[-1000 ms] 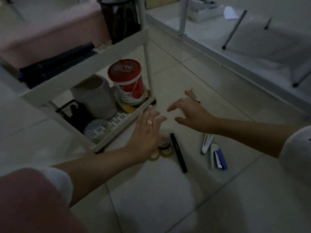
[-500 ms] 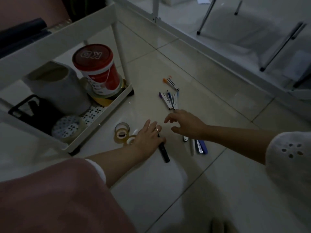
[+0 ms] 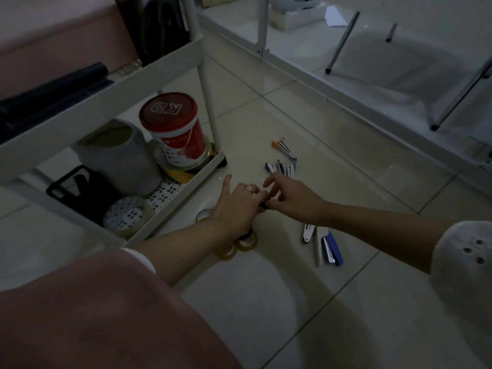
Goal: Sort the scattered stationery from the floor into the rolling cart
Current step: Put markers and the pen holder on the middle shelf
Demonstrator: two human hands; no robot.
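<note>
Dim tiled floor (image 3: 332,161), black marker (image 3: 264,205), mostly hidden

Three tape rolls (image 3: 226,253) on the floor (image 3: 266,302), one blue stapler (image 3: 332,250) — one cart (image 3: 106,107).

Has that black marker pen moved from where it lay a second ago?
Yes. The black marker pen has left its spot right of the yellowish tape rolls; now the left hand holds it beyond them, only its dark end showing.
</note>
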